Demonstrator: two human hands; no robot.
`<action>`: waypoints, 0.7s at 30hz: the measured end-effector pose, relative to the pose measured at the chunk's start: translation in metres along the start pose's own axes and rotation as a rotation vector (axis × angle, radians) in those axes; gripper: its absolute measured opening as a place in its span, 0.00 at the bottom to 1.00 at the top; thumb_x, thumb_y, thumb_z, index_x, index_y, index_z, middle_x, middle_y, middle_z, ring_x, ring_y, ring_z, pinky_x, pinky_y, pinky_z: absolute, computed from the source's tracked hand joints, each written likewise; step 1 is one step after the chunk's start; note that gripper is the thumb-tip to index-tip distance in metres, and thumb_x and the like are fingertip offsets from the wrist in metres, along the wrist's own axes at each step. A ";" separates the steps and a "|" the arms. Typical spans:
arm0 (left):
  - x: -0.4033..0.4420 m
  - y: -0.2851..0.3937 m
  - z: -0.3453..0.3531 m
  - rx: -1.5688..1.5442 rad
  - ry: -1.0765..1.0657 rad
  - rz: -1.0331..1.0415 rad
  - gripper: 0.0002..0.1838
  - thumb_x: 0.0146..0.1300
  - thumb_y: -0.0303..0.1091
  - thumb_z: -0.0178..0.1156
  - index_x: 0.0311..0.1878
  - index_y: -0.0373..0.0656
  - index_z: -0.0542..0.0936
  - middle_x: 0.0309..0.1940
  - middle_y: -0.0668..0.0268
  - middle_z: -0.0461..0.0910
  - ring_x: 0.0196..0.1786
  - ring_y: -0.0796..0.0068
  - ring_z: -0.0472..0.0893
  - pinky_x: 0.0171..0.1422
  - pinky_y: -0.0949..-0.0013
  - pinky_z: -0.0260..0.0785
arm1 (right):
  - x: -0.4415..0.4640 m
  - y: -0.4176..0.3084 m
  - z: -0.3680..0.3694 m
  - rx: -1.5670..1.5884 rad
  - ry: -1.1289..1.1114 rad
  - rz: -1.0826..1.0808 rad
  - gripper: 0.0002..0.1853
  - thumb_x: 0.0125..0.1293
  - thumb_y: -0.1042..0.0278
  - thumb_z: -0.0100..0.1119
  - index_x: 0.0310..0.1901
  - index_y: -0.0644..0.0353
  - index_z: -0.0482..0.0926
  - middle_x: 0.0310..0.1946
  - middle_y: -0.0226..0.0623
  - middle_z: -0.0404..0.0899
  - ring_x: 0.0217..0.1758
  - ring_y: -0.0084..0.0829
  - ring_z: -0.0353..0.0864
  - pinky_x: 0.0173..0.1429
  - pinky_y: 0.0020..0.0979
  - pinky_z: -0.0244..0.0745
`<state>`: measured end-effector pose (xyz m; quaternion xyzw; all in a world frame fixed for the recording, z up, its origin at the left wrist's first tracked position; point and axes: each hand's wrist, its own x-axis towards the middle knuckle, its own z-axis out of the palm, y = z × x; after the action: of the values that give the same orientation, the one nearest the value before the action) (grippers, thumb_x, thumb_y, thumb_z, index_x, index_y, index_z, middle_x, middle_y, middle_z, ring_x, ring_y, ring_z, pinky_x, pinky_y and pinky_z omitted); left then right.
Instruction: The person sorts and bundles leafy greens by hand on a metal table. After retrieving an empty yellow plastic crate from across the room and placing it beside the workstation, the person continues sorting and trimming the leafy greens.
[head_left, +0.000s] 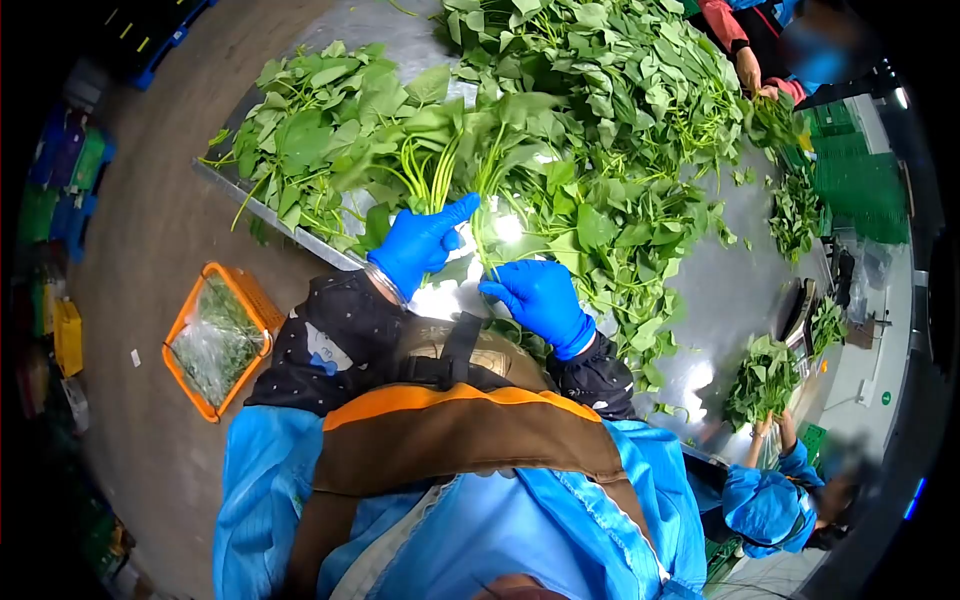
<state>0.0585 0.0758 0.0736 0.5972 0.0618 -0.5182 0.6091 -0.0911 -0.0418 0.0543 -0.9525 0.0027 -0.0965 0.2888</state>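
Observation:
My left hand [412,248], in a blue glove, is closed round the lower stems of a bunch of leafy greens [428,165], with its index finger pointing out to the right. The leaves of this bunch fan out away from me. My right hand [543,302], also gloved in blue, pinches the lower ends of a few thin stems [484,230] just right of the left hand; their leafy tops are slightly blurred. Both hands are above the near edge of a metal table [740,290], where a large heap of the same greens [610,90] lies spread out.
An orange crate [262,300] with a clear plastic bag of greens stands on the floor at left. At the far right corner, a person's hands [750,72] handle greens. Another person in blue [768,505] holds a bunch at lower right. Green crates [860,195] stand beyond the table.

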 end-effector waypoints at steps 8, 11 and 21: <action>-0.002 0.008 -0.008 -0.002 -0.040 0.176 0.08 0.59 0.39 0.57 0.35 0.45 0.77 0.12 0.78 0.60 0.11 0.88 0.54 0.16 0.80 0.40 | -0.003 0.005 0.007 0.174 0.161 0.072 0.07 0.55 0.61 0.55 0.29 0.54 0.78 0.20 0.38 0.75 0.21 0.35 0.75 0.23 0.32 0.66; 0.012 0.002 -0.032 -0.426 -0.138 0.291 0.10 0.61 0.38 0.54 0.40 0.43 0.76 0.12 0.78 0.57 0.12 0.86 0.53 0.18 0.80 0.44 | -0.019 0.019 -0.004 0.971 0.444 0.488 0.15 0.63 0.61 0.48 0.41 0.64 0.77 0.28 0.33 0.79 0.25 0.26 0.76 0.34 0.26 0.71; 0.001 -0.011 -0.017 -0.156 -0.263 0.236 0.09 0.64 0.38 0.50 0.40 0.43 0.74 0.11 0.77 0.56 0.11 0.86 0.53 0.16 0.80 0.42 | 0.035 0.003 -0.003 1.551 0.049 0.565 0.24 0.63 0.53 0.46 0.53 0.65 0.69 0.42 0.35 0.75 0.40 0.24 0.74 0.46 0.25 0.68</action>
<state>0.0606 0.0913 0.0613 0.4785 -0.0491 -0.5105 0.7128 -0.0572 -0.0481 0.0614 -0.4435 0.1810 -0.0157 0.8777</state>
